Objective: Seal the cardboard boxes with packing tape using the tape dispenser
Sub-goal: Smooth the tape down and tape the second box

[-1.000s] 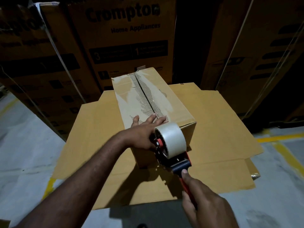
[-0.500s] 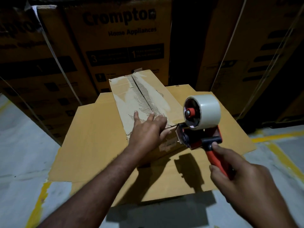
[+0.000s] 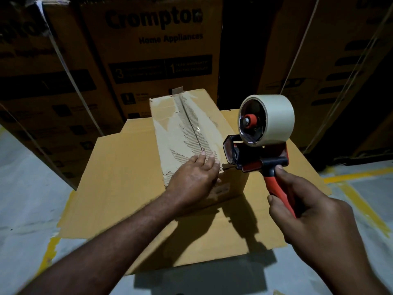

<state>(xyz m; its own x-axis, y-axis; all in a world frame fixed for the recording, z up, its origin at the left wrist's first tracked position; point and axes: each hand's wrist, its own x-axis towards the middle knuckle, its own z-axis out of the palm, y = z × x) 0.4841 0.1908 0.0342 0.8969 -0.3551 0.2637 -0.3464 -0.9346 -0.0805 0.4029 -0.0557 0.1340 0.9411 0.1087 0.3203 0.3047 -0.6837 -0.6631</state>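
We see the cardboard box [image 3: 180,128] on a flattened cardboard sheet [image 3: 119,188], with our left hand [image 3: 192,177] lying flat on the near end of its top, fingers straight and together, tips at the torn centre seam. Our right hand [image 3: 308,220] curls round the red handle of the tape dispenser [image 3: 261,154]. The dispenser's mouth sits just right of the left fingertips, at the box's near right edge.
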